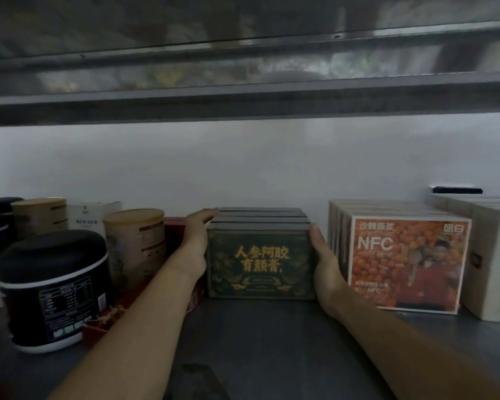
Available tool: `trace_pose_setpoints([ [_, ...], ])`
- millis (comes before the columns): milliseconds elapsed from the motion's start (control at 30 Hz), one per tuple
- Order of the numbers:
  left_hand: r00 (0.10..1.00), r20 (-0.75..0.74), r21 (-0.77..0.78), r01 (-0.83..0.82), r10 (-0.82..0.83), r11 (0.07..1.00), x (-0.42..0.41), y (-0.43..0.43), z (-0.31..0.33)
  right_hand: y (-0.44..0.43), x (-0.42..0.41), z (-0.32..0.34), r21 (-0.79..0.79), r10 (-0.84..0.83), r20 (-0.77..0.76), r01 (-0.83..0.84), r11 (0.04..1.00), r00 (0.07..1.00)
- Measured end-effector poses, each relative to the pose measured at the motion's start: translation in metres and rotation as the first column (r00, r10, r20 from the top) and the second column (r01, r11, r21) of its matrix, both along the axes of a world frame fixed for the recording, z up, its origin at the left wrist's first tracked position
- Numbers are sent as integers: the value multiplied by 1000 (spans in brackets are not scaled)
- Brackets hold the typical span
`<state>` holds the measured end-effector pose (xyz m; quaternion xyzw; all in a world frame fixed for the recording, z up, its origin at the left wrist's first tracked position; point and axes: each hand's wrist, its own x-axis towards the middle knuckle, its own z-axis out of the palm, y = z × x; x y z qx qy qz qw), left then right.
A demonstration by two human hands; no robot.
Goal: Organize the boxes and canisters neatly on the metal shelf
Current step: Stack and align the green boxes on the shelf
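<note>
Pressing flat with straight fingers, left hand (pixel 197 243) and right hand (pixel 326 264) sandwiched the green box row (pixel 261 264), its long axis running backward; orange boxes (pixel 407 264) sat just right of it.

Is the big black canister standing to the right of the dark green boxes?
No, the black canister stands near the left end of the metal shelf, to the left of the dark green boxes.

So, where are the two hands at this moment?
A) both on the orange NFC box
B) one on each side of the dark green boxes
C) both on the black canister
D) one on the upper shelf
B: the left hand lies flat against the left side of the dark green boxes, the right hand against the right side.
</note>
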<state>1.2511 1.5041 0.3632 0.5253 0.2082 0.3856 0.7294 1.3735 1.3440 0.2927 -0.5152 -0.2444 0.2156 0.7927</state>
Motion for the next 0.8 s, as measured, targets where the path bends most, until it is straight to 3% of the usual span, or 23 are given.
trace_pose_setpoints([
  [233,996,-74,12,59,-58,998,7,11,2,-3,-6,13,60,10,-56,-6,998,998],
  [433,994,-54,-2,90,-90,996,13,25,-1,-3,0,16,47,-7,-110,13,999,994],
  [800,977,-124,-111,158,-171,981,16,25,-11,1,4,13,69,38,-100,-31,997,994],
])
